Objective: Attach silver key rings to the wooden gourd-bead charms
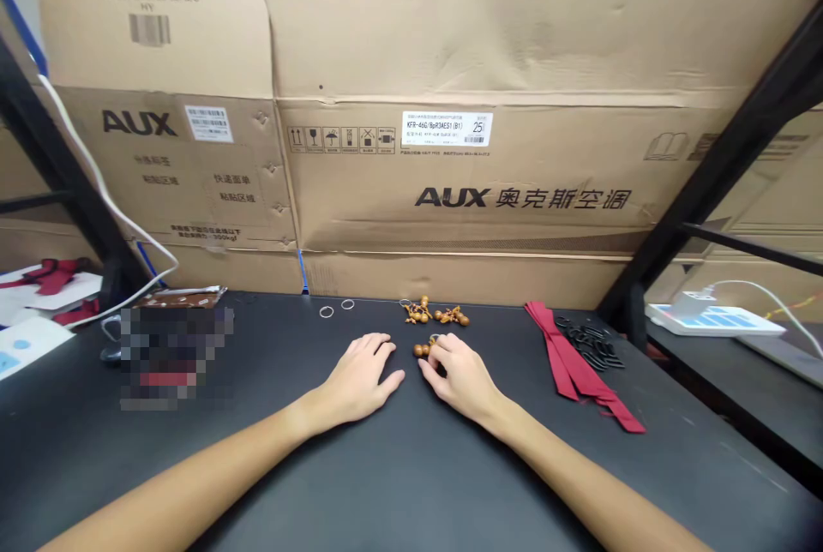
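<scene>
My left hand [365, 379] rests palm down on the dark tabletop, fingers stretched out and holding nothing. To its right, my right hand [464, 370] is curled over a keychain with round brown wooden beads [421, 350]. Two of its beads stick out left of the fingertips, and part of a ring shows above them; the fingers hide the rest. Just beyond my hands lie two bunches of similar wooden beads on orange-brown cord, a left one [417, 310] and a right one [452, 315]. Two bare metal key rings [327, 312] lie farther left.
Red ribbon strips [562, 355] and a pile of black rings or clips [591, 345] lie on the right. A blurred dark object [171, 359] sits on the left. Large cardboard boxes [450, 175] wall off the back, with black metal posts [633, 316] at the sides.
</scene>
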### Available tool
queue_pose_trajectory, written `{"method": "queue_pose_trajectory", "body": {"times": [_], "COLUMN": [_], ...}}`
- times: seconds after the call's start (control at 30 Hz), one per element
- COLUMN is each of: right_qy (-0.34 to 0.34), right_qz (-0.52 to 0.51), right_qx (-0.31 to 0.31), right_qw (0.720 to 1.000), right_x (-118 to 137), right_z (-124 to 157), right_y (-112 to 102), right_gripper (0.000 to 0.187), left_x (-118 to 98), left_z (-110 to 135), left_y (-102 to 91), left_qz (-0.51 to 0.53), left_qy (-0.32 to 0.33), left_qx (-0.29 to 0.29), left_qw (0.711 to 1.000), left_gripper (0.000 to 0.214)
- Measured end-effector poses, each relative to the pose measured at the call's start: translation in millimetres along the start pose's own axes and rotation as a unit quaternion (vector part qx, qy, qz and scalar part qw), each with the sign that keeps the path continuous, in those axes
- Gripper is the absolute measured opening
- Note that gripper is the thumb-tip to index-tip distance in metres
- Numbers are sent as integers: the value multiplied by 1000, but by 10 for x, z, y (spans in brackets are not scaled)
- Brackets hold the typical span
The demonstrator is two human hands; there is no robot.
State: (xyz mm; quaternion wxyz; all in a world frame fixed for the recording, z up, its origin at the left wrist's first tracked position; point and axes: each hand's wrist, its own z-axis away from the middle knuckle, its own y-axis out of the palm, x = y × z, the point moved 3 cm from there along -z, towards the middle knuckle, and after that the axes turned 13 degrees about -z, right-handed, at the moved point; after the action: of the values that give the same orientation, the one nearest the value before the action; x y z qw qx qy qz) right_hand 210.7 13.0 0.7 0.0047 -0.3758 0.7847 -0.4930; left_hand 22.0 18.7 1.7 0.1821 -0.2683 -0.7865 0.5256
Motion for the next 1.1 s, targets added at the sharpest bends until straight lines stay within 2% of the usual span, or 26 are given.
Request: {"method": "queue_pose_trajectory", "body": {"times": [0.1, 0.37, 0.5, 0.6, 1.1], "right_qy": [13, 28, 40, 39, 33], "right_qz": [-25, -45, -57, -60, -58], "right_qx": [14, 93, 162, 191, 183], "right_qw": [1000, 994, 984, 979, 981], "right_x": [-31, -76, -56, -42, -35], "right_z": [-10, 23, 32, 40, 53], "right_y": [18, 27, 3, -12, -12], "right_gripper": [18, 43, 59, 64, 62], "left_x": [-4, 18, 79, 119, 154], "left_z": [-1, 2, -14, -25, -17], "left_y": [-5, -8, 13, 21, 26], "left_qz": [1, -1, 2, 11, 24], "left_qy": [2, 6, 14, 27, 36], "left_qx": [3, 12, 39, 53, 41], "left_qw": [1000, 1000, 999, 998, 998], "left_gripper": [39, 43, 51, 56, 55]}}
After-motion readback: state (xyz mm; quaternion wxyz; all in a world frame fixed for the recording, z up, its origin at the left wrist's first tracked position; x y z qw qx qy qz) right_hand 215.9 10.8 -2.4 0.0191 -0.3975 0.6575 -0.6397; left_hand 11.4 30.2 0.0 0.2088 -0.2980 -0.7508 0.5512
